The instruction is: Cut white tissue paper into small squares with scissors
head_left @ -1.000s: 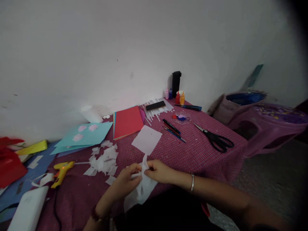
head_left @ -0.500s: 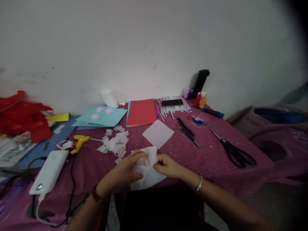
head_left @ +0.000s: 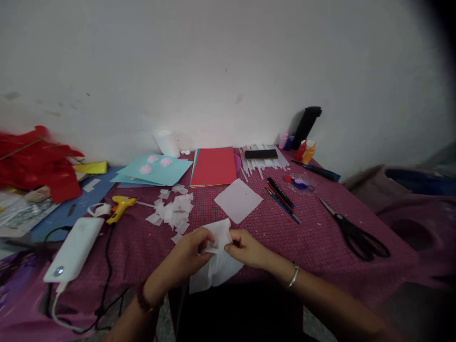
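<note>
Between my hands, at the table's front edge, is a thin white sheet of tissue paper, gathered and creased in its middle with its lower part hanging down. My left hand pinches its left side, thumb and fingers closing on the folds. On the other side, my right hand has its fingers curled and grips the sheet's right edge. Just beyond lies a flat pale square of paper. A loose heap of small white paper pieces is to the left of it.
To the left are a yellow glue gun and a white power bank with cables. Black scissors, pens and paint bottles lie or stand on the right. Red paper, blue sheets and a phone are at the back.
My left hand's fingers have closed in on the paper, which is now more tightly gathered between both hands. The whole view has shifted slightly, so the table items appear farther right.
</note>
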Tool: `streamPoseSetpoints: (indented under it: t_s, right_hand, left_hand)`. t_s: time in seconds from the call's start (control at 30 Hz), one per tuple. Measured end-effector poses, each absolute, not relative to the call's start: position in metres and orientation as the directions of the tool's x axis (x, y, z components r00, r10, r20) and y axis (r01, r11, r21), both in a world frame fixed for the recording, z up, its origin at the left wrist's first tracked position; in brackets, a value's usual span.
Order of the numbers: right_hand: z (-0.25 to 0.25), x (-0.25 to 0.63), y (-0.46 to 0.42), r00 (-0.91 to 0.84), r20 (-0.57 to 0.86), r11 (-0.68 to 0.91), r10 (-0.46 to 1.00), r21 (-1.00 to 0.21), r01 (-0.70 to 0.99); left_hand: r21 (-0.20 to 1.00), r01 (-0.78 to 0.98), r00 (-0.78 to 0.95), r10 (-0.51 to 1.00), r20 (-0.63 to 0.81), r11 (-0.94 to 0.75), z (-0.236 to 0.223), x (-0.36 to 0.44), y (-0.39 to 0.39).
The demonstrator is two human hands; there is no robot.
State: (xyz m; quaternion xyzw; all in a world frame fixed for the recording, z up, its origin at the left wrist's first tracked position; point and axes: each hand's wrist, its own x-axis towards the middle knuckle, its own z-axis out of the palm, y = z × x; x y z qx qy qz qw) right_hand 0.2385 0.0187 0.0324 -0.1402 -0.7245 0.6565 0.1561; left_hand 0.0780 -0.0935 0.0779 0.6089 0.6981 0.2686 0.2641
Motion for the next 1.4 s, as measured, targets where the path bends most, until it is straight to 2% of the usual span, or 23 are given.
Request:
streamPoseSetpoints:
  t_s: [0.13,0.23,0.3,0.43,0.57,0.63,0.7,0.77,0.87,1.03,1.2,1.3,1.4]
  right_hand:
    - [0.029,0.238,0.020,-0.876,0.000,0.068,0.482,-0.997,0.038]
    - [0.029,0.238,0.022,-0.831,-0.028,0.096,0.555,-0.991,0.098]
    - [0.031,0.237,0.024,-0.810,-0.026,0.144,0.586,-0.980,0.136]
    - [0.040,0.238,0.023,-0.795,0.016,0.195,0.607,-0.972,0.129]
    - [0.044,0.237,0.021,-0.780,0.056,0.089,0.624,-0.996,0.000]
    - [0.044,0.237,0.021,-0.764,0.068,0.037,0.641,-0.998,-0.058]
    - [0.044,0.239,0.023,-0.813,0.059,-0.017,0.580,-0.996,-0.085]
    - [0.046,0.242,0.025,-0.897,0.036,-0.033,0.440,-0.998,-0.056]
    - [0.051,0.247,0.027,-0.950,-0.015,0.095,0.313,-0.994,0.046]
    - [0.055,0.250,0.024,-0.949,0.010,0.285,0.315,-0.955,0.085]
    - [0.052,0.246,0.020,-0.919,-0.036,0.314,0.393,-0.934,0.171]
    - [0.054,0.245,0.019,-0.905,-0.050,0.352,0.423,-0.911,0.215]
    - [0.058,0.245,0.020,-0.901,-0.037,0.391,0.432,-0.893,0.224]
  left_hand:
    - [0.683,0.725,-0.008,0.993,-0.119,0.088,0.079,0.071,-0.079]
    - [0.774,0.620,0.125,0.957,-0.261,0.131,0.079,0.062,-0.069]
    - [0.833,0.535,0.179,0.944,-0.278,0.143,0.076,0.057,-0.064]
    - [0.908,0.395,0.180,0.958,-0.225,0.139,0.069,0.050,-0.060]
    - [0.940,0.220,0.115,0.950,-0.291,0.261,0.066,0.050,-0.065]
    - [0.950,0.187,0.102,0.957,-0.272,0.250,0.068,0.051,-0.068]
    - [0.958,0.203,0.111,0.967,-0.229,0.204,0.072,0.054,-0.071]
    - [0.953,0.246,0.124,0.969,-0.213,0.178,0.076,0.058,-0.073]
    - [0.945,0.285,0.121,0.971,-0.204,0.163,0.080,0.064,-0.076]
    - [0.941,0.293,0.042,0.981,-0.188,0.167,0.074,0.066,-0.079]
    - [0.945,0.275,0.092,0.973,-0.212,0.180,0.069,0.066,-0.081]
    - [0.934,0.336,0.161,0.970,-0.182,0.119,0.071,0.070,-0.080]
    - [0.897,0.426,0.178,0.961,-0.211,0.118,0.072,0.075,-0.077]
